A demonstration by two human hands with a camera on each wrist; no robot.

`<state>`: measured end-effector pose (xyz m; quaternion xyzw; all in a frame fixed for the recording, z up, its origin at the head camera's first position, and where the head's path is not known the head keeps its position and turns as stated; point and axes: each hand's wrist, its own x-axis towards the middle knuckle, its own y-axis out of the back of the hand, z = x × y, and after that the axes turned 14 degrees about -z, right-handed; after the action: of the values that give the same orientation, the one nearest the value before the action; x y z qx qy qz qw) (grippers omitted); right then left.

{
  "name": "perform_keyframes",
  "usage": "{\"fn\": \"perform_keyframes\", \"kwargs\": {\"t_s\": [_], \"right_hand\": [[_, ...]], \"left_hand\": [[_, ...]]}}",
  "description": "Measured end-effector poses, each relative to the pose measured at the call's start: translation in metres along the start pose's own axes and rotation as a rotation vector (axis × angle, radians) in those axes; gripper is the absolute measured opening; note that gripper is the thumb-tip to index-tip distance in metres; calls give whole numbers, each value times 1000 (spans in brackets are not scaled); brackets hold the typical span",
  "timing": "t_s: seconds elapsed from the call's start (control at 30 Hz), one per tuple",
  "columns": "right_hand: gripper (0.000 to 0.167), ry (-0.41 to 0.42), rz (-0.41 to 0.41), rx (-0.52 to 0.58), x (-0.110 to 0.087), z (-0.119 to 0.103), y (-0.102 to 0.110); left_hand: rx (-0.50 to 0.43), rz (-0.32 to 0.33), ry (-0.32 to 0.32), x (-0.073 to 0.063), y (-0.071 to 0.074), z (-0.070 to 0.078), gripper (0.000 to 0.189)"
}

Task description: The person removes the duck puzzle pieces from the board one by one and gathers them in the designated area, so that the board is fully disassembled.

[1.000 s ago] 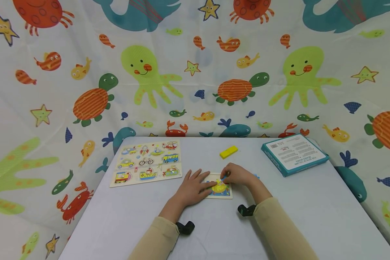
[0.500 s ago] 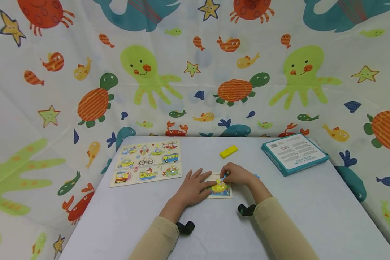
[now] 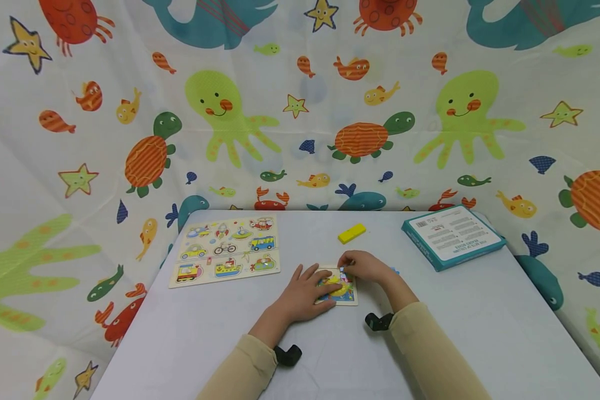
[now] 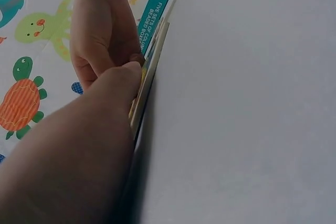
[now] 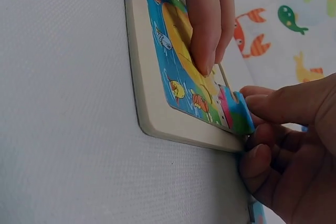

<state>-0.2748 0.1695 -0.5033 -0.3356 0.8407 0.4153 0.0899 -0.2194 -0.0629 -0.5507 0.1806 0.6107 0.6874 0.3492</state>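
A small jigsaw puzzle in a pale wooden frame [image 3: 349,303] lies on the table, with a yellow shape on a blue background. My left hand [image 3: 300,294] rests on it, fingers spread; in the right wrist view its fingers [image 5: 205,24] press on the yellow part. At the puzzle's far right corner my right hand [image 3: 366,266] pinches a blue, green and pink puzzle piece [image 5: 240,115] between thumb and fingers. That piece sits at the corner, its edge slightly raised over the frame. In the left wrist view the puzzle shows only edge-on, partly behind the hands.
A vehicle peg puzzle board [image 3: 230,247] lies to the left. Behind the small puzzle is a yellow block [image 3: 352,234]. A teal box [image 3: 452,236] lies at the back right. A bit of blue [image 3: 395,270] shows beyond my right wrist. A patterned cloth hangs behind.
My left hand has shifted slightly right, its fingers reaching farther over the puzzle. My right hand has brought the puzzle piece down at the corner.
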Motion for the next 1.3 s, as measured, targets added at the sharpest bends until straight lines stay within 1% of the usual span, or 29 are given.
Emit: {"fn": "perform_keyframes", "kwargs": {"t_s": [0.17,0.33,0.43,0.57,0.77,1.07,1.3], "right_hand": [[9,-19,7,13,1,0,0],[7,-24,8,37,3,0,-1],[7,-18,8,39,4,1,-1],[8,-5,11,26,5,2,0],[8,-7,16,54,1,-2,1],[6,3,23,35,3,-1,-1],[7,23,2,133,5,7,1]], "left_hand": [[-10,-2,6,1,1,2,48],[29,-10,26,3,-2,3,53],[49,1,36,4,-3,4,54],[35,14,41,5,-3,5,52],[32,3,44,5,-2,6,52],[42,-21,42,6,-2,7,49],[31,-29,52,6,-1,9,49]]}}
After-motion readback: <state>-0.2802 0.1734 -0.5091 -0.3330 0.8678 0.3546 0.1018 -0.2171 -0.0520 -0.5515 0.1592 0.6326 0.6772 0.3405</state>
